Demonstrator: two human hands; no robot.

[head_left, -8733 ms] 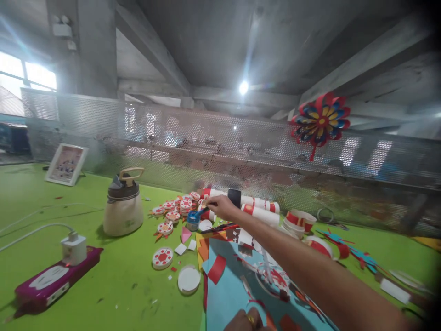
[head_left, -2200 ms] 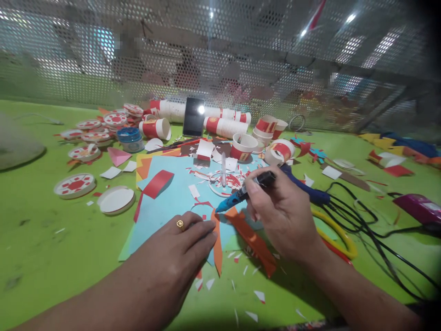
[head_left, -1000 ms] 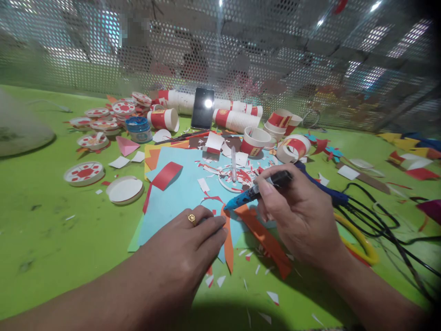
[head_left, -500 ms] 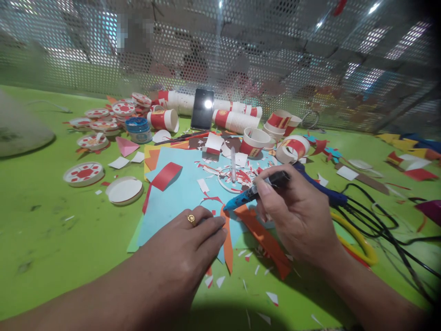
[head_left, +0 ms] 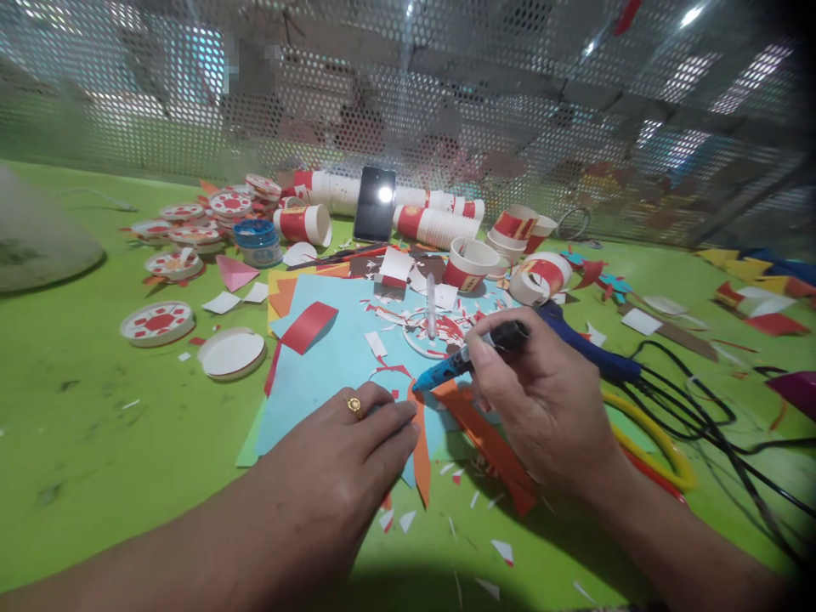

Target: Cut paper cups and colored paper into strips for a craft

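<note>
My right hand [head_left: 541, 399] grips a blue marker pen [head_left: 452, 365] with a black end. The pen's blue tip meets the upper end of a narrow orange paper strip [head_left: 422, 463]. My left hand [head_left: 357, 442], with a gold ring on one finger, holds that strip down; its fingers are bent and close together, and the thumb is hidden. Below the right hand lies a wider orange paper piece [head_left: 490, 442], partly in shadow. Under the strip are light blue paper sheets [head_left: 299, 374] with a folded red paper piece [head_left: 309, 326] on them.
Paper cups [head_left: 472, 263] and stacked cups stand or lie at the back, near a phone [head_left: 374, 204]. Cut cup bases [head_left: 156, 323] and a blue paint jar [head_left: 257, 242] are on the left. Blue-handled tool [head_left: 592, 348], black cables [head_left: 694, 416] and yellow-handled scissors [head_left: 669, 450] lie right.
My right hand and the marker pen have shifted very slightly left, with the tip still at the orange strip's upper end. My left hand stays in place.
</note>
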